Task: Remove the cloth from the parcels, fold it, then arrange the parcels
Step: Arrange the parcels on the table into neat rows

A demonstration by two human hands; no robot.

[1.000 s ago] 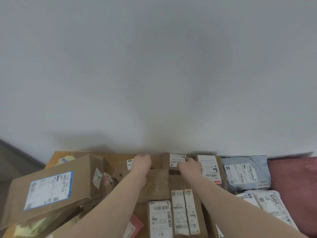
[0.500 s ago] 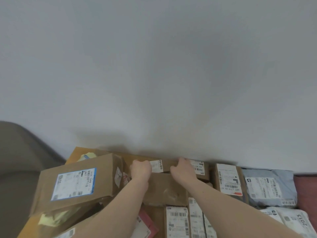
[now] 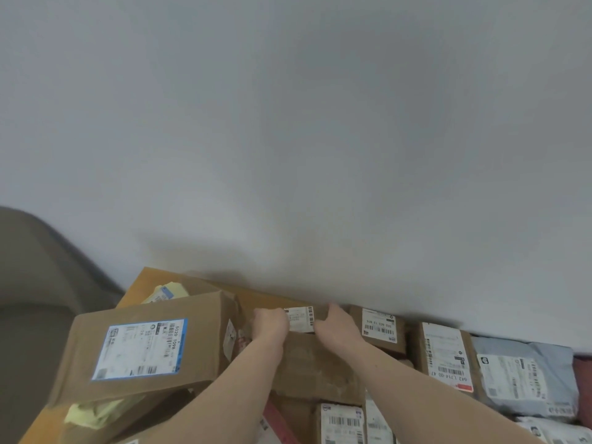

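A small brown box with a white barcode label [image 3: 301, 319] stands against the wall at the back of the table. My left hand [image 3: 269, 325] grips its left end and my right hand [image 3: 339, 326] grips its right end. In front of it lies a plain brown parcel [image 3: 317, 366]. A large brown box with a blue-edged label [image 3: 144, 347] sits to the left, tilted on other parcels. Labelled brown boxes [image 3: 379, 331] [image 3: 445, 357] and a grey mailer bag [image 3: 525, 379] line the wall to the right. The dark red cloth [image 3: 583, 379] shows at the far right edge.
The white wall [image 3: 288, 139] rises directly behind the parcels. The wooden table [image 3: 141, 286] ends at the left, with a grey-brown floor [image 3: 38, 283] beyond. Yellow padded envelopes [image 3: 96, 415] lie under the large box. More labelled parcels [image 3: 342, 424] fill the near side.
The view has swung left, so the cloth is now almost out of frame. Both hands have closed in on the small labelled box at the wall and hold its two ends.
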